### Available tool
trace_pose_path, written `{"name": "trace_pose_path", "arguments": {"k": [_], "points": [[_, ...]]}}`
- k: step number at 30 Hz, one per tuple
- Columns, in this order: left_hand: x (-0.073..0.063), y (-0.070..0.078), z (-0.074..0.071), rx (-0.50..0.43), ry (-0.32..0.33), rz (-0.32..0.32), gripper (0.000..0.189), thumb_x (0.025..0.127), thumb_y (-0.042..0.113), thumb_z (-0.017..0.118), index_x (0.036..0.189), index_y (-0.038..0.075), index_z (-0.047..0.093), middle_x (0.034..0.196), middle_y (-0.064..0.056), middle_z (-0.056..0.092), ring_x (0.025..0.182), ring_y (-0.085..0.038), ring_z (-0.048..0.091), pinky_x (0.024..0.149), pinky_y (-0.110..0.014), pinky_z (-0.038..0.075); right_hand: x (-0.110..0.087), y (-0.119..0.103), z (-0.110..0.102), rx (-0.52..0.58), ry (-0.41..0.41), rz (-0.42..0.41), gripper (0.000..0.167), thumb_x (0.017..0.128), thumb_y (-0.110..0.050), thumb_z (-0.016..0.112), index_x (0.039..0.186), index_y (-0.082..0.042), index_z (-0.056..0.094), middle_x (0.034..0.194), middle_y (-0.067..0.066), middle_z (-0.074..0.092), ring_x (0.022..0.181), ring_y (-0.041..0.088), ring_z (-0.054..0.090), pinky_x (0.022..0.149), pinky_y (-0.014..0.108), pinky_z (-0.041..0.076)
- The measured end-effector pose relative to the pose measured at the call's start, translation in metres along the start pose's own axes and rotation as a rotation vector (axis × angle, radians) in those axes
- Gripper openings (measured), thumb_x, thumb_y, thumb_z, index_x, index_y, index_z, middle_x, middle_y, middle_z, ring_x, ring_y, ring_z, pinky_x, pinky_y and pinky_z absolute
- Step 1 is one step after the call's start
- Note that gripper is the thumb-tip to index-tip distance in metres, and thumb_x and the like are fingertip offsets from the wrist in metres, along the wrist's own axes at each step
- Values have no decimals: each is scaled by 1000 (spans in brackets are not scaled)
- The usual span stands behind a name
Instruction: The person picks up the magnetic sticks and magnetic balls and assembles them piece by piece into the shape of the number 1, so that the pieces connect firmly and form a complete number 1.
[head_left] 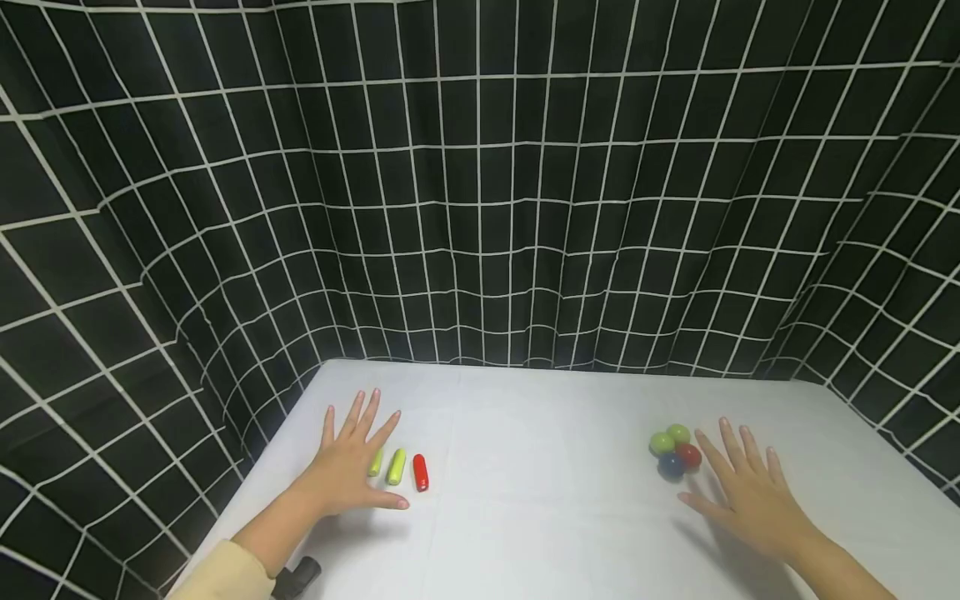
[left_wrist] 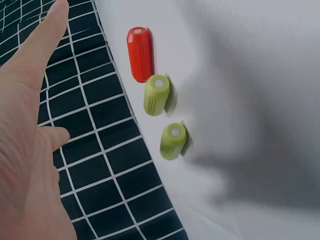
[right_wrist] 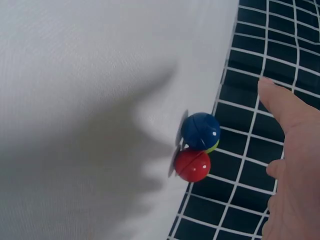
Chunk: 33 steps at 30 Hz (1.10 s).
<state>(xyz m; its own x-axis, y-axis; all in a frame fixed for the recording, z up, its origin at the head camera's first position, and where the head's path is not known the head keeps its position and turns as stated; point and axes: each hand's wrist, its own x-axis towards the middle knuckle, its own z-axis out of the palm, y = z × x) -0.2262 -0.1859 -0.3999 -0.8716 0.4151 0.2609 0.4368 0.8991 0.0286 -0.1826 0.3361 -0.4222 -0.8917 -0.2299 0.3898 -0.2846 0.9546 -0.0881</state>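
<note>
My left hand (head_left: 345, 467) hovers over the left of the table, fingers spread, holding nothing. Beside it lie a short red ribbed cylinder (head_left: 421, 472) and two yellow-green ones, the middle cylinder (head_left: 396, 467) and the left cylinder (head_left: 375, 462), partly covered by the hand. In the left wrist view, the red cylinder (left_wrist: 141, 54) has a pale dot on its end. To the right, my right hand (head_left: 750, 496) is spread in the air next to a cluster of glossy balls: a blue ball (head_left: 671, 466), a red ball (head_left: 688, 456) and two green balls (head_left: 662, 443). The right wrist view shows a seam around the blue ball (right_wrist: 200, 131).
A white cloth covers the table (head_left: 525, 500). Behind it and along both sides hangs a black curtain (head_left: 495, 208) with a white grid. A small dark object (head_left: 297, 577) shows below the left wrist, next to a cream sleeve (head_left: 228, 575).
</note>
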Motion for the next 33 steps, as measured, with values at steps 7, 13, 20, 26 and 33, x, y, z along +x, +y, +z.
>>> {"name": "trace_pose_path", "arguments": {"k": [7,13,20,26,33], "points": [[-1,8,-1,-39,-9,4,110,59,75,66,144,12,35,155,-19,9,143,-40,2,108,-67,-2,0,-1,1,12,-6,7,87,84,-50,61,148,-9,18,150,32,7,140,43,-14,106,53,-23],[2,21,6,-25,66,-2,91,70,68,63,135,7,46,146,-19,36,137,-37,28,110,-54,21,-2,5,1,63,-62,97,79,85,-48,60,137,6,35,144,39,16,133,58,4,104,70,1],[7,42,16,-92,179,-181,41,72,41,76,93,6,70,87,-4,71,86,-23,64,77,-38,52,1,4,-2,182,-86,293,71,86,-45,61,124,13,45,130,43,32,115,61,31,91,72,25],[9,56,28,-176,183,-290,23,72,35,76,75,13,71,61,8,62,57,-8,53,45,-23,39,4,9,5,365,-171,526,75,90,-54,49,131,8,41,130,40,37,115,57,38,88,67,36],[12,62,39,-166,164,-357,24,73,32,77,65,12,65,51,8,51,48,-6,41,43,-22,30,7,14,18,493,-155,694,76,88,-57,50,131,6,42,129,35,44,114,50,45,87,62,40]]}}
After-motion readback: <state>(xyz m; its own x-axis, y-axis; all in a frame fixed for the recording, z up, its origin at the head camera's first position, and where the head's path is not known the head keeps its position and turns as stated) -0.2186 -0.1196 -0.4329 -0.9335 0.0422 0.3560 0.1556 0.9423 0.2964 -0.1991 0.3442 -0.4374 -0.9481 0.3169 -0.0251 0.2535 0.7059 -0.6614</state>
